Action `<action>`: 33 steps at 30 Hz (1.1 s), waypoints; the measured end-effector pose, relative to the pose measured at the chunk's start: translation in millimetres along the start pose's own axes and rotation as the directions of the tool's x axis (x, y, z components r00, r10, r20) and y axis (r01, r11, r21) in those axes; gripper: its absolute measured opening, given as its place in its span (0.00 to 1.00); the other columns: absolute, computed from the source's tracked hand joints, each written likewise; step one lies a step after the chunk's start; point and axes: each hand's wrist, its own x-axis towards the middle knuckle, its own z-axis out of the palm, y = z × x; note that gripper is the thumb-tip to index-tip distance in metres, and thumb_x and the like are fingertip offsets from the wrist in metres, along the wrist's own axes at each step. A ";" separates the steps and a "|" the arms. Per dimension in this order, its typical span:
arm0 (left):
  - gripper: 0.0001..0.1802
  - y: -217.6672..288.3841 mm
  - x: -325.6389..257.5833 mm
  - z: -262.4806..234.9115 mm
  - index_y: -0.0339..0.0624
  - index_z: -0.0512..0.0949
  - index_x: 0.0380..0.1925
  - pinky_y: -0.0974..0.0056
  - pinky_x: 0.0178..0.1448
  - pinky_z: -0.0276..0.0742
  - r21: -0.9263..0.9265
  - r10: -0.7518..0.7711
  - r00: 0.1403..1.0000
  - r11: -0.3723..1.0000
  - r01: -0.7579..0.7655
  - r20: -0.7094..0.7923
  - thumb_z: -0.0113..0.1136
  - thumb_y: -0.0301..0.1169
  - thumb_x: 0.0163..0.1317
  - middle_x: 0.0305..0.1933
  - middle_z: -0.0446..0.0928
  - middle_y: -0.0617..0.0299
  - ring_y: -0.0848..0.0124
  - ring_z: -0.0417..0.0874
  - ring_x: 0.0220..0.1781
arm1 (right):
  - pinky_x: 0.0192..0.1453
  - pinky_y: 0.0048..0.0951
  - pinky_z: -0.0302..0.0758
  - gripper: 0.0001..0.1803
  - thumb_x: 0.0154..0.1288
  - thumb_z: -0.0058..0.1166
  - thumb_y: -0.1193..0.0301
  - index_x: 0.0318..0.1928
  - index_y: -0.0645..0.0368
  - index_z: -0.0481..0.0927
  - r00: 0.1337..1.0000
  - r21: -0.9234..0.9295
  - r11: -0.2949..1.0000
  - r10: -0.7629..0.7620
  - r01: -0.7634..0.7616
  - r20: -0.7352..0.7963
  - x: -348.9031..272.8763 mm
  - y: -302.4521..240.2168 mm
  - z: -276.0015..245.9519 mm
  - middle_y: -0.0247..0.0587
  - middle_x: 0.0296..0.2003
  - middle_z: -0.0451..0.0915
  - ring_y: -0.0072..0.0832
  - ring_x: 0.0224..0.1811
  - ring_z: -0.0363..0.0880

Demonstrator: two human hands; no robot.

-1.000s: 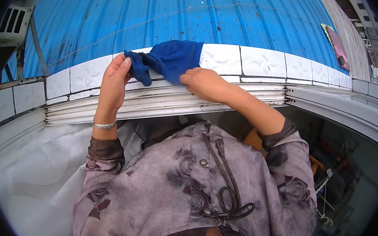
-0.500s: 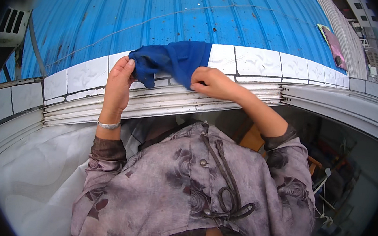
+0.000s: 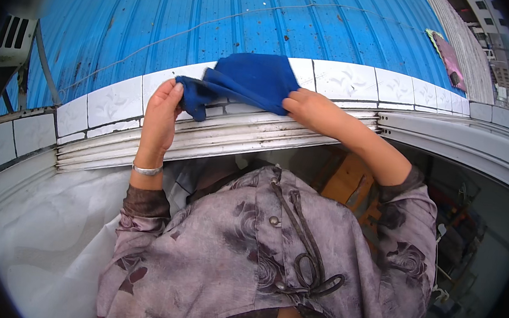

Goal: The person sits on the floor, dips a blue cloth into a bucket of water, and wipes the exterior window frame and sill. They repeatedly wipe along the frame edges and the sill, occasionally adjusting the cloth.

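A dark blue cloth point(image 3: 252, 77) stretches between my two hands above the white tiled ledge. Its left end is bunched and hangs in folds, pinched by the thumb and fingers of my left hand point(image 3: 163, 105). My right hand point(image 3: 313, 109) grips the other end, knuckles up, over the ledge's near edge. The middle of the cloth is spread fairly flat, its far edge reaching to the blue roof. I cannot tell whether the cloth touches the tiles.
White window tracks point(image 3: 220, 133) run along the near side of the tiled ledge point(image 3: 346, 82). Beyond lies a blue corrugated roof point(image 3: 176, 19) with a thin wire across it. A pink mat point(image 3: 448, 58) lies at the far right. White sheeting point(image 3: 48, 232) fills the lower left.
My right hand has moved right, drawing the blue cloth out wider and flatter. My left hand has stayed almost in place, holding its end.
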 end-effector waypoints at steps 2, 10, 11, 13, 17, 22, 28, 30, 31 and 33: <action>0.12 -4.3 -3.7 1.4 0.39 0.76 0.47 0.75 0.43 0.71 0.012 -0.015 0.999 1.000 0.015 0.044 0.50 0.33 0.70 0.38 0.79 0.70 0.84 0.75 0.36 | 0.42 0.40 0.74 0.03 0.56 0.49 0.74 0.32 0.59 0.73 1.000 -0.066 0.998 0.016 -0.015 0.014 -14.0 3.9 -8.3 0.43 0.29 0.73 0.42 0.38 0.75; 0.13 -0.8 2.6 -9.4 0.40 0.76 0.48 0.73 0.44 0.72 -0.021 0.011 1.000 1.000 -0.012 -0.008 0.51 0.35 0.70 0.41 0.80 0.67 0.80 0.78 0.39 | 0.48 0.38 0.75 0.05 0.57 0.47 0.74 0.34 0.61 0.72 0.995 0.098 0.990 -0.100 0.100 -0.004 70.5 -47.1 24.1 0.46 0.35 0.75 0.43 0.45 0.74; 0.13 -0.5 2.6 -11.7 0.39 0.76 0.48 0.72 0.44 0.72 -0.017 0.008 0.999 1.000 -0.008 -0.045 0.51 0.35 0.70 0.41 0.80 0.67 0.80 0.78 0.38 | 0.48 0.37 0.75 0.04 0.57 0.47 0.74 0.33 0.61 0.73 0.996 0.087 0.992 -0.088 0.088 -0.005 71.2 -50.6 25.8 0.45 0.34 0.75 0.43 0.45 0.75; 0.14 1.2 6.5 -20.1 0.39 0.74 0.50 0.71 0.46 0.75 0.013 0.023 0.999 1.000 -0.023 0.022 0.50 0.34 0.70 0.42 0.80 0.66 0.79 0.79 0.39 | 0.46 0.37 0.75 0.04 0.56 0.48 0.75 0.33 0.60 0.73 0.995 0.105 0.991 -0.077 0.084 -0.068 60.6 -43.4 27.2 0.44 0.33 0.75 0.42 0.43 0.75; 0.14 1.1 4.0 -10.9 0.39 0.75 0.49 0.73 0.44 0.73 0.031 -0.001 1.000 1.000 0.000 0.031 0.50 0.34 0.70 0.40 0.80 0.67 0.81 0.78 0.38 | 0.43 0.37 0.74 0.04 0.54 0.51 0.73 0.31 0.57 0.73 0.996 0.012 1.000 -0.027 0.028 -0.087 9.5 -6.7 13.9 0.41 0.30 0.73 0.39 0.40 0.74; 0.14 -7.1 9.3 16.9 0.36 0.76 0.49 0.75 0.44 0.71 0.110 -0.062 0.988 0.993 0.046 0.144 0.50 0.33 0.70 0.39 0.80 0.68 0.82 0.76 0.37 | 0.43 0.36 0.73 0.02 0.54 0.50 0.75 0.30 0.57 0.73 1.000 -0.070 0.997 -0.026 0.025 -0.002 -48.9 32.0 -19.0 0.38 0.30 0.73 0.37 0.39 0.74; 0.15 21.3 28.1 70.3 0.35 0.75 0.50 0.74 0.47 0.72 0.047 0.054 0.955 0.996 -0.071 0.290 0.49 0.33 0.70 0.42 0.79 0.66 0.82 0.76 0.40 | 0.42 0.38 0.74 0.05 0.57 0.50 0.79 0.35 0.58 0.76 0.856 -0.090 0.937 0.264 -0.336 -0.444 -70.3 36.3 -91.0 0.45 0.31 0.77 0.44 0.37 0.76; 0.15 34.5 31.1 93.4 0.35 0.75 0.50 0.74 0.43 0.72 0.025 0.087 0.938 0.995 -0.101 0.335 0.50 0.33 0.70 0.39 0.78 0.68 0.83 0.74 0.37 | 0.42 0.41 0.73 0.03 0.59 0.52 0.78 0.35 0.60 0.75 0.698 0.085 0.876 0.434 -0.475 -0.569 -73.1 24.5 -114.2 0.48 0.32 0.78 0.46 0.36 0.77; 0.15 37.6 31.5 102.3 0.35 0.76 0.49 0.74 0.41 0.72 0.013 0.106 0.925 0.993 -0.119 0.365 0.51 0.33 0.70 0.38 0.78 0.69 0.83 0.73 0.36 | 0.42 0.41 0.73 0.05 0.58 0.53 0.77 0.36 0.59 0.75 0.711 0.065 0.835 0.503 -0.546 -0.491 -78.6 24.8 -115.3 0.48 0.32 0.78 0.47 0.37 0.77; 0.15 30.0 33.0 108.0 0.34 0.76 0.48 0.74 0.38 0.70 0.232 0.092 0.897 0.950 -0.210 0.433 0.53 0.33 0.68 0.35 0.76 0.70 0.84 0.71 0.33 | 0.43 0.43 0.73 0.08 0.57 0.56 0.75 0.38 0.59 0.74 0.704 0.005 0.746 0.631 -0.666 -0.326 -92.4 32.2 -109.7 0.49 0.33 0.78 0.47 0.38 0.77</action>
